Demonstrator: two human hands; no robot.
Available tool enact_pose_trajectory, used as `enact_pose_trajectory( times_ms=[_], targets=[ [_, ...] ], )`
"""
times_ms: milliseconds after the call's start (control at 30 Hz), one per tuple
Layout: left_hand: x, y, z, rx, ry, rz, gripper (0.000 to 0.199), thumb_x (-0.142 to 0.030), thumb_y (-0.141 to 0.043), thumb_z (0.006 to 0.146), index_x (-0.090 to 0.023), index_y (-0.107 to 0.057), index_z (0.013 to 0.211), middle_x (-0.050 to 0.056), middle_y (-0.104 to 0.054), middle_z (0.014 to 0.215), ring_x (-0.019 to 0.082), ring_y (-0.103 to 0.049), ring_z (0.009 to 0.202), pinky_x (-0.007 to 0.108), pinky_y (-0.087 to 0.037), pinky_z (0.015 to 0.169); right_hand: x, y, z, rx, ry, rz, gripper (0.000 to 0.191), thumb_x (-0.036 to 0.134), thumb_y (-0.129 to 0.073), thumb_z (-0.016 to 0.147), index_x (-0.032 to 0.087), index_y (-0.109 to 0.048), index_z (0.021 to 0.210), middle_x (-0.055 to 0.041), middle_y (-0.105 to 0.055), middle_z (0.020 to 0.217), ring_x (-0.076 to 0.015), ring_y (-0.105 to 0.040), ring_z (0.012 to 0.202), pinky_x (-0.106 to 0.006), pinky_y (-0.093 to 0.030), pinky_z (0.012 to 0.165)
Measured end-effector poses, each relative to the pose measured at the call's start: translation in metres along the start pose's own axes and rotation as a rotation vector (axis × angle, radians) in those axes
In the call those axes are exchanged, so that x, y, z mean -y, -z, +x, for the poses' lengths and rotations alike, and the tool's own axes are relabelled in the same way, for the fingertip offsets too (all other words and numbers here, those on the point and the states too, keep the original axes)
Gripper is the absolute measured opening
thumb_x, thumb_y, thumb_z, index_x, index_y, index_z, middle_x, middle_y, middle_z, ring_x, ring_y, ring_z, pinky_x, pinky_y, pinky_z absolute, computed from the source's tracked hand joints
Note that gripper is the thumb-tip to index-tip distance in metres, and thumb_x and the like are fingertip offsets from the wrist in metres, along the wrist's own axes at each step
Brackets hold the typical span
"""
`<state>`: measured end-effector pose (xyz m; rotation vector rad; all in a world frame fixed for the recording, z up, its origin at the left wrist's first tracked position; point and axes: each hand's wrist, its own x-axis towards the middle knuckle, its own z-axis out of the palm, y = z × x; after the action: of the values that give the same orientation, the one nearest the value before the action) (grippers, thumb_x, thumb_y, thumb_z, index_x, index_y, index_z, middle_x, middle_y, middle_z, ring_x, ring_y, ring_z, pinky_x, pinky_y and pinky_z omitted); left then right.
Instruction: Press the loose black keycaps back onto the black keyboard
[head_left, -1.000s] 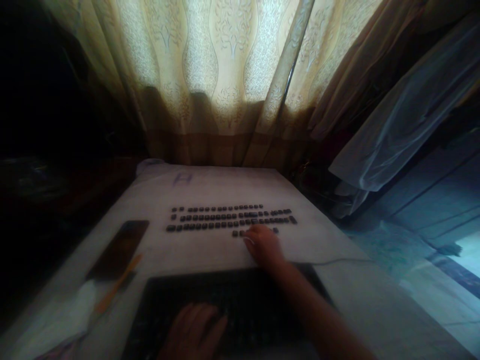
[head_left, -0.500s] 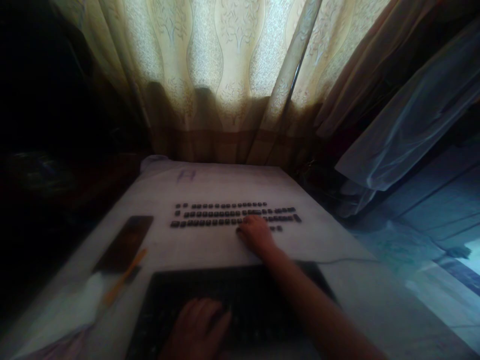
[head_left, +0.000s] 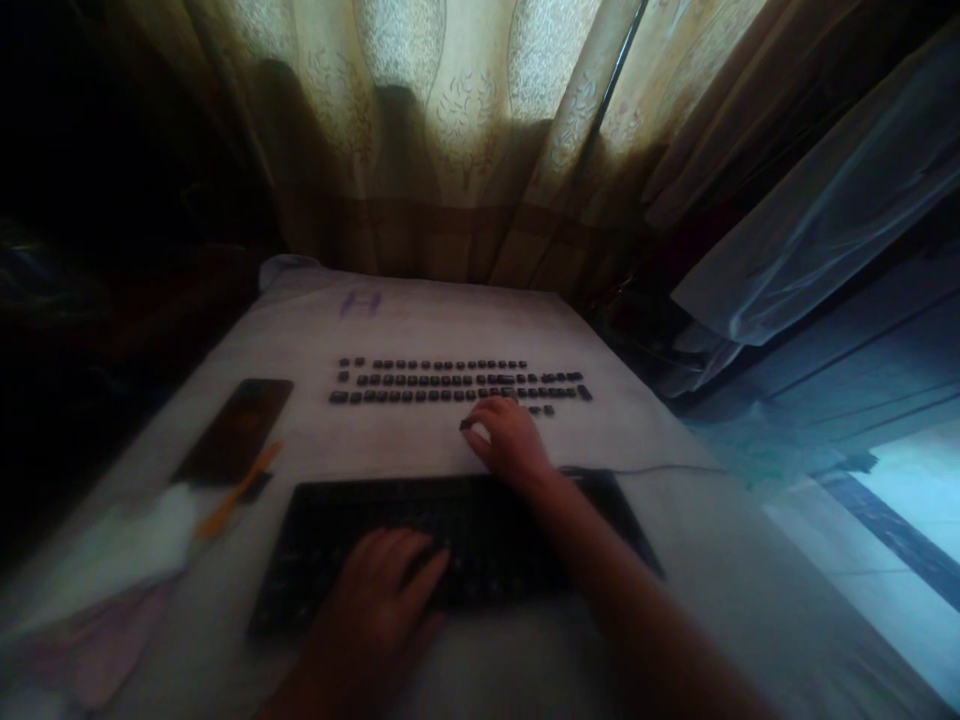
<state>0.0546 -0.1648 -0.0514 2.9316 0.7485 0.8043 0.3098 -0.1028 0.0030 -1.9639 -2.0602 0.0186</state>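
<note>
A black keyboard (head_left: 480,540) lies across the near part of the cloth-covered table (head_left: 450,320). Beyond it, small black keycaps (head_left: 420,396) are laid out in rows. My right hand (head_left: 510,435) is just in front of the nearest rows, its thumb and fingers pinched on a dark keycap (head_left: 466,425). On the left half of the keyboard rests my left hand (head_left: 386,585), fingers curved with a gap between thumb and forefinger; whether anything is under its fingers is too dark to tell.
Left of the keyboard lie a dark phone (head_left: 238,430), an orange-handled tool (head_left: 238,495) and a crumpled white and pink cloth (head_left: 112,580). A cable (head_left: 652,468) runs right from the keyboard. Patterned curtains (head_left: 465,120) hang behind the table.
The view has tilted down, so the table sits higher in the picture. My right hand has drawn slightly back from the keycap rows, with a dark keycap showing at its fingertips.
</note>
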Motion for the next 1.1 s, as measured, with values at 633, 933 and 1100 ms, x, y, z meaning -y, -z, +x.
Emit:
enact_pose_trajectory(
  times_ms=[633,933,1100],
  targets=[
    [-0.017,0.008,0.014,0.008,0.008,-0.019,0.033,-0.02,-0.051,0.095,-0.022,-0.064,0.125,0.008,-0.068,0.115,0.024,-0.061,0.107,0.046,-0.049,0.1,0.023,-0.004,-0.099,0.136,0.067,0.45,0.018,0.011,-0.068,0.082,0.02,-0.074,0.096,-0.0046,-0.073,0.092,-0.0203,-0.069,0.086,-0.032,-0.054,0.079],
    [-0.022,0.006,0.019,0.046,0.017,0.002,0.034,-0.021,-0.047,0.096,-0.017,-0.061,0.127,0.01,-0.067,0.113,0.026,-0.062,0.105,0.048,-0.049,0.099,0.026,-0.001,-0.099,0.173,0.073,0.411,0.019,0.012,-0.067,0.084,0.019,-0.075,0.1,-0.0065,-0.073,0.096,-0.0214,-0.069,0.088,-0.034,-0.055,0.081],
    [-0.023,0.006,0.019,0.06,0.032,0.007,0.035,-0.021,-0.048,0.096,-0.015,-0.059,0.129,0.009,-0.068,0.114,0.025,-0.062,0.106,0.047,-0.049,0.1,0.026,0.001,-0.098,0.205,0.098,0.356,0.022,0.013,-0.064,0.086,0.019,-0.075,0.105,-0.0078,-0.073,0.098,-0.0226,-0.069,0.088,-0.035,-0.055,0.08]
  ],
)
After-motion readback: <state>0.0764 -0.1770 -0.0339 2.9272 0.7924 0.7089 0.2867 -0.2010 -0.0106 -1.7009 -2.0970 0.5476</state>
